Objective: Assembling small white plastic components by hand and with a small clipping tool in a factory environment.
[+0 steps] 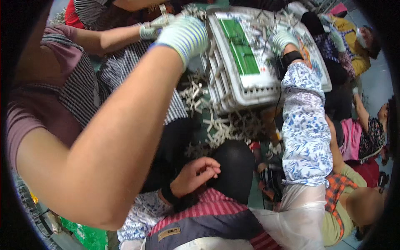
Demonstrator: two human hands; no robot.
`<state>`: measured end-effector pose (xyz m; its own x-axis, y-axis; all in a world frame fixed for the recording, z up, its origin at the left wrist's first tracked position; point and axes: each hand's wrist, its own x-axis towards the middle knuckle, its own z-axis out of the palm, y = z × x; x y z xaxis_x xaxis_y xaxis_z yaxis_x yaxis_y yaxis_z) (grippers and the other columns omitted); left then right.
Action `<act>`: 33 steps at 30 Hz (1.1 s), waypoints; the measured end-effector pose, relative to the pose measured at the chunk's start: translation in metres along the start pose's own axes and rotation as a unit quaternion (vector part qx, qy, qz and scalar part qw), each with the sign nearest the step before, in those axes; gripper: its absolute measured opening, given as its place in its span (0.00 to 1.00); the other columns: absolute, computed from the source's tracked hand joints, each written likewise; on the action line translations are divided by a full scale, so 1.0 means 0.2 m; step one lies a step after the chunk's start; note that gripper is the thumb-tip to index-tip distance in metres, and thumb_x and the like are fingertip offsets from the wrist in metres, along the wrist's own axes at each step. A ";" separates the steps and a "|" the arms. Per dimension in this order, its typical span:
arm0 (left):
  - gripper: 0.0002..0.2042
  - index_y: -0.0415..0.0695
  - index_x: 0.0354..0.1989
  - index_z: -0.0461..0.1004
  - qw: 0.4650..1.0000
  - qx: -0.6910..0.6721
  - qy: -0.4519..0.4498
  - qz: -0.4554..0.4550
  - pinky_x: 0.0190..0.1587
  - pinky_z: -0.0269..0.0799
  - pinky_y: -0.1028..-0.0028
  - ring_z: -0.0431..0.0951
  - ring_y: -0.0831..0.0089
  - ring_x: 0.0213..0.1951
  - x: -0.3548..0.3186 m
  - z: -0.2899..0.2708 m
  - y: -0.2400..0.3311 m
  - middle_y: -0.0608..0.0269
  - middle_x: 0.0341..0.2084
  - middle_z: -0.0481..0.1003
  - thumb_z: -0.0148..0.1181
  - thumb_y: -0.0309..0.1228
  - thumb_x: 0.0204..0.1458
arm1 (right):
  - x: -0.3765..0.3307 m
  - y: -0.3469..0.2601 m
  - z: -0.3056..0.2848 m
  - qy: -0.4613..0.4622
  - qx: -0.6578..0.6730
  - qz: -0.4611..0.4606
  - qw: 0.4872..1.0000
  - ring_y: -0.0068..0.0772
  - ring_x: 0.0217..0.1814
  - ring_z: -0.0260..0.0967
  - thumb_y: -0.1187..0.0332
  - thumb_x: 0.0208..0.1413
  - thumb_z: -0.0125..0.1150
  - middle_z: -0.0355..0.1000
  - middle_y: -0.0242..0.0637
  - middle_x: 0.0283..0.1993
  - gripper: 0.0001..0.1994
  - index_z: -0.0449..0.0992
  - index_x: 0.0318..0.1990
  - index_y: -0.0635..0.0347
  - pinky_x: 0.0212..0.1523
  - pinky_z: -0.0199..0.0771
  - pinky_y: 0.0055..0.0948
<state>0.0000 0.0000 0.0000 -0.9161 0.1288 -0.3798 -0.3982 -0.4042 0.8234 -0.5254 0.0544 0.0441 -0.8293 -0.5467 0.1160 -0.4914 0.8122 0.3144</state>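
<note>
My left hand (196,176), bare with a black wristband, rests by my dark knee (235,166). Its fingers are loosely bent, apart from the thumb, and nothing shows in them. My right hand (285,41), in a pale striped glove, reaches forward onto a white-topped work surface (263,62). Its fingers are bent down among small grey branched pieces (260,31); what they grip is too small to make out. A green rectangular panel (239,46) lies on the surface left of that hand.
A co-worker's bare arm (129,121) crosses the left side, its gloved hand (185,37) at the surface's left edge. Stacked white plastic crates (221,77) support the surface. More branched pieces (221,127) are heaped below. Other people (360,129) sit at the right.
</note>
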 end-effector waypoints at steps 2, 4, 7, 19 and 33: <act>0.10 0.38 0.46 0.67 1.000 -0.009 -0.007 0.016 0.46 0.68 0.75 0.73 0.76 0.40 -0.01 0.05 0.06 0.61 0.39 0.72 0.50 0.25 0.57 | -0.21 0.01 -0.24 -0.042 0.065 0.021 0.997 0.55 0.48 0.68 0.49 0.48 0.57 0.72 0.52 0.45 0.26 0.72 0.49 0.59 0.47 0.69 0.43; 0.10 0.37 0.45 0.67 1.000 0.013 -0.011 0.014 0.46 0.68 0.75 0.73 0.76 0.40 -0.01 0.05 -0.04 0.61 0.39 0.72 0.50 0.24 0.56 | -0.59 -0.08 -0.16 0.159 0.290 -0.052 0.942 0.46 0.40 0.72 0.60 0.54 0.57 0.74 0.50 0.38 0.16 0.74 0.45 0.60 0.41 0.71 0.34; 0.09 0.36 0.45 0.68 1.000 0.003 -0.015 0.025 0.46 0.68 0.75 0.73 0.76 0.40 -0.02 0.08 -0.09 0.60 0.38 0.73 0.51 0.24 0.56 | -1.13 -0.31 -0.29 0.159 0.566 -0.035 0.808 0.36 0.38 0.75 0.62 0.55 0.57 0.76 0.42 0.35 0.11 0.77 0.41 0.56 0.41 0.71 0.30; 0.08 0.36 0.42 0.69 1.000 -0.001 0.012 -0.006 0.42 0.70 0.76 0.73 0.75 0.36 -0.02 0.13 -0.14 0.59 0.35 0.73 0.52 0.24 0.56 | -1.77 -0.50 0.92 -0.325 0.297 0.088 0.894 0.48 0.50 0.69 0.59 0.50 0.58 0.71 0.49 0.48 0.20 0.72 0.50 0.55 0.50 0.69 0.40; 0.08 0.36 0.42 0.69 0.999 -0.023 0.021 0.004 0.34 0.70 0.78 0.72 0.77 0.29 -0.02 0.09 -0.13 0.60 0.29 0.73 0.52 0.26 0.56 | -1.75 -0.79 1.33 -0.402 0.247 0.080 0.878 0.47 0.57 0.64 0.56 0.59 0.32 0.66 0.46 0.55 0.24 0.72 0.50 0.60 0.56 0.62 0.40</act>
<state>0.0143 0.0271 -0.0122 -0.9160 0.0873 -0.3915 -0.3872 -0.4468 0.8065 -0.2288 0.1715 -0.2959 -0.7204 -0.2576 -0.6440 -0.2412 0.9636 -0.1156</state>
